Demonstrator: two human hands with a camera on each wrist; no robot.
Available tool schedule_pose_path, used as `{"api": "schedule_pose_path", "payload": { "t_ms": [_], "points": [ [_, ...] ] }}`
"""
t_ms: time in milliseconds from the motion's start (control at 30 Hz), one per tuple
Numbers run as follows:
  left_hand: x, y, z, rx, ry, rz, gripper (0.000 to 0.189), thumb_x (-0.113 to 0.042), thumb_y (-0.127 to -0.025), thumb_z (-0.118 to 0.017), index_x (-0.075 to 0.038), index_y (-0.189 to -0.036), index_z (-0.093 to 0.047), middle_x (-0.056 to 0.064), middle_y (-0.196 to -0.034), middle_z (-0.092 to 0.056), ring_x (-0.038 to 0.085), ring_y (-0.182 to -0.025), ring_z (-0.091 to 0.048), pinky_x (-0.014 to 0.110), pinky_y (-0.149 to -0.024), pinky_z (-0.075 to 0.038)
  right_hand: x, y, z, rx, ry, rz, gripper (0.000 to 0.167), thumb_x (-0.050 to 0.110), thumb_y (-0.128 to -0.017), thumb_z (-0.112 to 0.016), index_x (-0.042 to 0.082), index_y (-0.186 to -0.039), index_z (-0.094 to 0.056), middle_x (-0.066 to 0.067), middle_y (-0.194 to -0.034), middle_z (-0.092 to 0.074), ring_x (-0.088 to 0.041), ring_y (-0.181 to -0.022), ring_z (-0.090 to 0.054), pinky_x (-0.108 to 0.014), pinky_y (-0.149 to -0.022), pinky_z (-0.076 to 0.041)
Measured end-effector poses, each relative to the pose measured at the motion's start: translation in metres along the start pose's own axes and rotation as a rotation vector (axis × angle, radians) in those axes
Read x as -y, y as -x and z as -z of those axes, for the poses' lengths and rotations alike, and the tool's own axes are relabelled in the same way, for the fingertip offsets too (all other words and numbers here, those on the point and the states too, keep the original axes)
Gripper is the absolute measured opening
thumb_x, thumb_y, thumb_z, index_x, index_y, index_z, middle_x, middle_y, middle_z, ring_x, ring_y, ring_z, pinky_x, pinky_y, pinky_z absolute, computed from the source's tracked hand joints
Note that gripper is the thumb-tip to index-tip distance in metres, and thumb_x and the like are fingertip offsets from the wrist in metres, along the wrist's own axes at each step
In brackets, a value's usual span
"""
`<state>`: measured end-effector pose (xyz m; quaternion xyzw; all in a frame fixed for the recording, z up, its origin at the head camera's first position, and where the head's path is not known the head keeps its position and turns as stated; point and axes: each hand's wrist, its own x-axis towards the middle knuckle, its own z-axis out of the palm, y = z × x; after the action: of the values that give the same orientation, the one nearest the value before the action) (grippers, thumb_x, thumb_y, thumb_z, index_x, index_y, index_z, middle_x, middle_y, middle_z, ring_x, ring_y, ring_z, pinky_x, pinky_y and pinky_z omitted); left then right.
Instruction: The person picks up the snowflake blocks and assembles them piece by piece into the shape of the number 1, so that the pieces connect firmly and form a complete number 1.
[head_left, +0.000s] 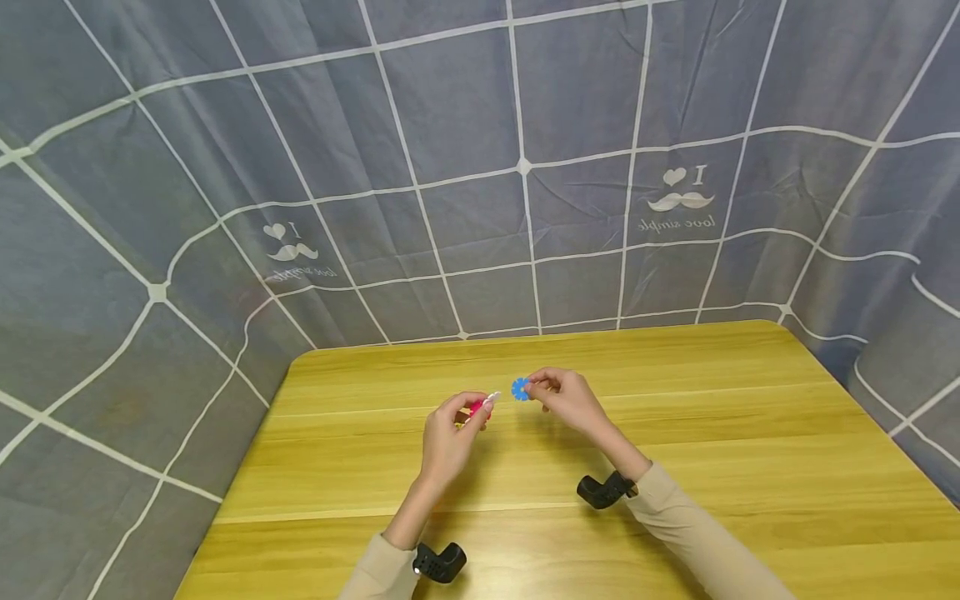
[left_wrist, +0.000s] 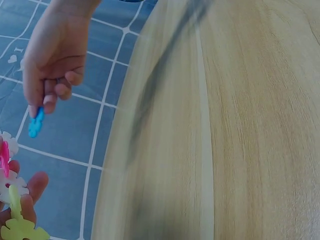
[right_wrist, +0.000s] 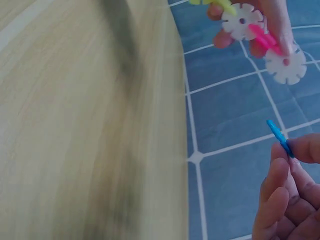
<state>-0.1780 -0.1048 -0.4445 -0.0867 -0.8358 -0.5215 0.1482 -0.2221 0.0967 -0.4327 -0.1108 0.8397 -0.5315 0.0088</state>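
Note:
My left hand (head_left: pixel 447 442) holds a short chain of notched plastic snowflake discs, fitted into one another at their slots. In the right wrist view the chain shows a white disc (right_wrist: pixel 295 72) at the end, a pink disc (right_wrist: pixel 263 38), another white disc (right_wrist: pixel 234 26) and a yellow disc (right_wrist: pixel 200 1). A blue snowflake disc (head_left: pixel 519 389) is pinched between thumb and fingertips of my right hand (head_left: pixel 567 402). It sits just right of the chain's white end, with a small gap between them. Both hands are raised above the table.
The yellow wood-grain table (head_left: pixel 712 433) spreads under both hands. Behind it and at its sides hangs a grey curtain (head_left: pixel 465 125) with white grid lines. A black wrist camera is strapped on each forearm, the left one (head_left: pixel 441 562) and the right one (head_left: pixel 602 490).

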Motion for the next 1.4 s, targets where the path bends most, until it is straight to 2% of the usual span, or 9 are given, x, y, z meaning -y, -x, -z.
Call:
{"api": "schedule_pose_path", "payload": {
  "t_ms": [67,167,267,433,600,1000,1233,1300,1400],
  "points": [
    [0.000,0.000,-0.001,0.001,-0.002,0.001,0.014,-0.026,-0.090,-0.068,-0.015,-0.098,-0.072,-0.003,-0.079,-0.072,0.011,-0.067,-0.062,0.021,-0.061,-0.048,0.003,0.001,0.001,-0.003,-0.013,-0.005,0.021,0.018,-0.091,-0.063,0.001,-0.103,-0.068,-0.012,-0.087,-0.072,-0.022,-0.065,-0.061,-0.042,-0.062,-0.054],
    [0.000,0.001,-0.002,0.003,-0.002,-0.005,0.014,-0.026,-0.090,-0.068,-0.015,-0.097,-0.072,-0.002,-0.080,-0.072,0.011,-0.066,-0.062,0.021,-0.061,-0.049,0.006,0.003,0.003,-0.004,-0.027,0.005,0.022,0.017,-0.091,-0.063,0.000,-0.104,-0.068,-0.012,-0.088,-0.072,-0.028,-0.069,-0.062,-0.045,-0.065,-0.055],
    [0.000,0.001,-0.004,0.005,0.000,-0.010,0.013,-0.027,-0.090,-0.068,-0.016,-0.095,-0.073,-0.002,-0.079,-0.072,0.012,-0.066,-0.062,0.021,-0.060,-0.049,0.010,0.004,0.004,-0.006,-0.038,0.015,0.023,0.017,-0.091,-0.063,-0.001,-0.105,-0.068,-0.012,-0.088,-0.072,-0.028,-0.071,-0.063,-0.041,-0.063,-0.055],
    [0.001,0.002,-0.006,0.007,-0.009,-0.007,0.012,-0.028,-0.089,-0.068,-0.017,-0.093,-0.073,-0.003,-0.078,-0.072,0.014,-0.068,-0.063,0.020,-0.061,-0.049,0.013,0.007,0.004,-0.006,-0.045,0.024,0.023,0.016,-0.091,-0.064,-0.001,-0.105,-0.068,-0.014,-0.088,-0.072,-0.013,-0.065,-0.059,-0.029,-0.060,-0.052],
    [0.001,0.003,-0.008,0.012,-0.012,-0.005,0.013,-0.028,-0.090,-0.068,-0.017,-0.094,-0.073,-0.004,-0.078,-0.072,0.015,-0.068,-0.064,0.021,-0.063,-0.049,0.015,0.008,0.003,0.001,-0.055,0.037,0.022,0.015,-0.091,-0.063,-0.001,-0.104,-0.067,-0.016,-0.088,-0.072,-0.014,-0.065,-0.059,-0.024,-0.058,-0.051],
    [-0.001,0.002,-0.008,0.008,-0.040,0.002,0.012,-0.029,-0.089,-0.069,-0.018,-0.093,-0.073,-0.006,-0.074,-0.071,0.011,-0.069,-0.061,0.021,-0.065,-0.049,0.020,0.008,0.000,0.006,-0.054,0.052,0.020,0.014,-0.091,-0.064,-0.002,-0.102,-0.068,-0.013,-0.085,-0.072,-0.013,-0.065,-0.059,-0.034,-0.060,-0.054],
    [-0.002,0.002,-0.008,0.007,-0.057,0.007,0.011,-0.029,-0.089,-0.069,-0.019,-0.092,-0.073,-0.006,-0.073,-0.070,0.009,-0.069,-0.060,0.021,-0.064,-0.048,0.022,0.009,-0.001,0.012,-0.052,0.036,0.021,0.014,-0.090,-0.065,-0.002,-0.103,-0.069,-0.012,-0.084,-0.072,-0.009,-0.064,-0.059,-0.029,-0.059,-0.053],
    [-0.003,0.002,-0.009,0.007,-0.058,0.008,0.012,-0.029,-0.089,-0.069,-0.019,-0.093,-0.073,-0.005,-0.074,-0.071,0.010,-0.069,-0.060,0.020,-0.063,-0.048,0.023,0.009,-0.001,0.014,-0.045,0.035,0.021,0.013,-0.089,-0.066,-0.003,-0.103,-0.069,-0.012,-0.084,-0.072,-0.010,-0.064,-0.059,-0.027,-0.058,-0.052],
    [-0.003,0.002,-0.009,0.009,-0.058,0.004,0.013,-0.028,-0.089,-0.069,-0.017,-0.095,-0.073,-0.004,-0.076,-0.071,0.011,-0.068,-0.061,0.019,-0.060,-0.048,0.026,0.009,-0.001,0.018,-0.036,0.035,0.021,0.013,-0.089,-0.066,-0.003,-0.103,-0.069,-0.012,-0.083,-0.072,-0.021,-0.066,-0.063,-0.027,-0.057,-0.052]
  ]
}}
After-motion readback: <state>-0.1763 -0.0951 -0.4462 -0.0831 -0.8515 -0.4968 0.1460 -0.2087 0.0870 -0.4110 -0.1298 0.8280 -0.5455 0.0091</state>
